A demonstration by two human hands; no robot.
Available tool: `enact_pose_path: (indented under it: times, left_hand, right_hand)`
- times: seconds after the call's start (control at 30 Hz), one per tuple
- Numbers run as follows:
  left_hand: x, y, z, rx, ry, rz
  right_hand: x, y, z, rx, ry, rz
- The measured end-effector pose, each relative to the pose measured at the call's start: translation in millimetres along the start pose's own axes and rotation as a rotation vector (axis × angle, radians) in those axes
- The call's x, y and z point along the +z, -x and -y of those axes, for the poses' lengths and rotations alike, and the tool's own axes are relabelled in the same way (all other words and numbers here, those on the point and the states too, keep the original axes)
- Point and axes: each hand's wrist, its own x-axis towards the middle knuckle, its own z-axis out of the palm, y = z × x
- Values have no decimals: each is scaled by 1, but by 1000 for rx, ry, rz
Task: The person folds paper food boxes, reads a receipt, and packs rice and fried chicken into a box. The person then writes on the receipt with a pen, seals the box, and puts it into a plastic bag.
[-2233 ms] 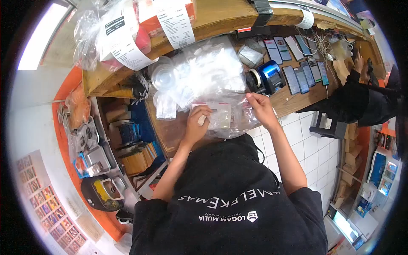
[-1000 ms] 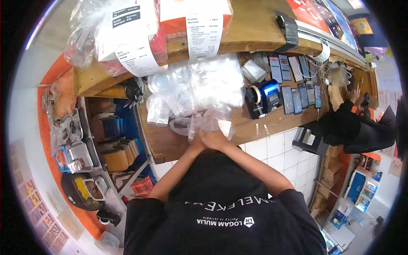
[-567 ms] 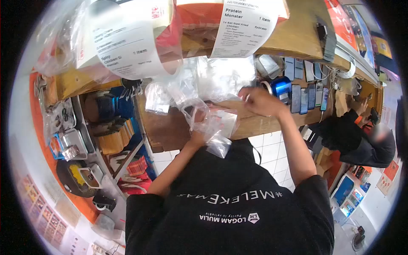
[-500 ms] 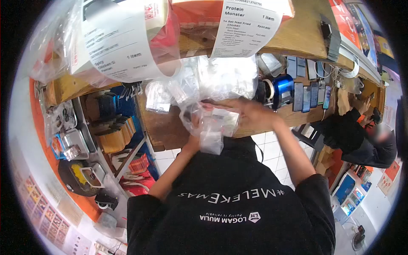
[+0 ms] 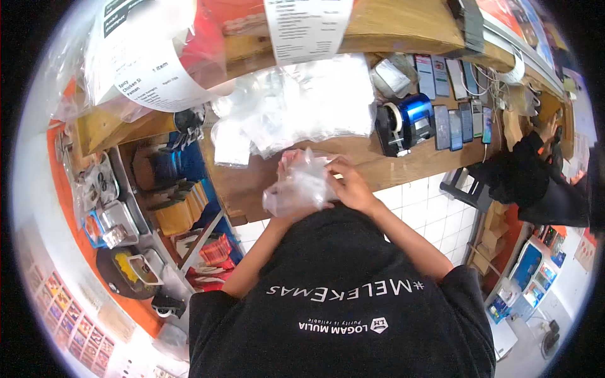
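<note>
A crumpled clear plastic bag [image 5: 296, 189] is between my hands, just over the front edge of the wooden counter. My left hand [image 5: 290, 162] supports it from behind and below, its fingers partly showing through the film. At the bag's right side, my right hand [image 5: 350, 186] pinches the edge between thumb and fingers. What the bag contains is hard to make out. Just beyond my hands lies a wide, shiny pile of clear plastic bags [image 5: 315, 104].
A blue tape dispenser [image 5: 416, 116] stands right of the pile, with several phones [image 5: 455, 129] past it. Receipts [image 5: 309, 31] hang from wrapped packages on the upper shelf. Another person's dark sleeve [image 5: 504, 189] reaches in at right. A rack with trays [image 5: 120, 220] stands left.
My right hand has come in from above the counter onto the bag's edge. The pale, printed item seen by the bag no longer shows. The view has shifted slightly.
</note>
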Motion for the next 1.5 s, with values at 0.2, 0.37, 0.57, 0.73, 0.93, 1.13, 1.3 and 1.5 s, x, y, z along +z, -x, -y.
enact_pose_path:
  times: [0.2, 0.37, 0.57, 0.73, 0.93, 1.13, 1.3, 1.5]
  left_hand:
    - [22, -20, -14, 13, 307, -169]
    - [62, -4, 16, -27, 324, -126]
    - [99, 16, 64, 16, 214, -144]
    - [120, 48, 106, 40, -25, -257]
    - [60, -10, 5, -13, -14, -250]
    - [-8, -57, -61, -322, -382, 172]
    - [-6, -50, -23, -307, -228, 99]
    - [-39, -40, -36, -368, 183, 220]
  right_hand:
    - [0, -5, 10, -306, 339, 241]
    - [-130, -65, 60, -98, 501, 311]
    - [-252, -234, -98, 60, 1172, -390]
    - [-240, -239, -73, 77, 1133, -418]
    - [-255, -202, -50, -57, 1218, -283]
    - [-268, -181, -29, -429, 1069, -427]
    - [-239, -188, -7, -586, 939, -474]
    - [-243, -223, -27, -805, 878, -596]
